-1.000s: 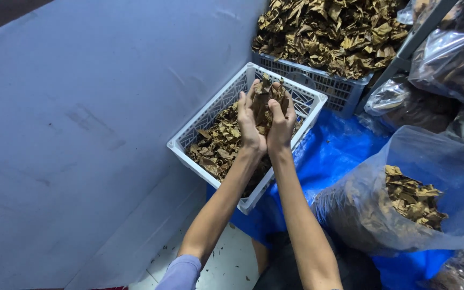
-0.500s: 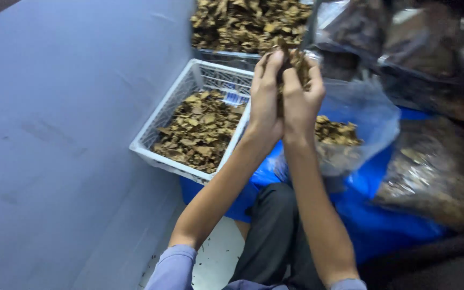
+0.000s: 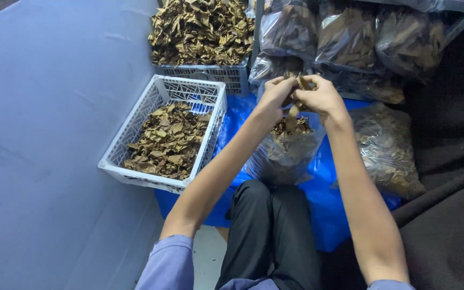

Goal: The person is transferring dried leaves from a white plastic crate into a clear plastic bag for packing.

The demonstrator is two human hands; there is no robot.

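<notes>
Both hands (image 3: 302,95) cup crinkly dried leaves (image 3: 296,86) above a clear plastic bag (image 3: 283,156).

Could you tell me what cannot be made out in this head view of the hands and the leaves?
- Leaves between left hand and right hand: mostly hidden by the fingers; their amount is unclear.
- Open bag: its lower part is hidden behind the left forearm and knee.
- Far crate: cut off by the top edge.
- Sealed bags: contents blurred by glare on the plastic.
</notes>
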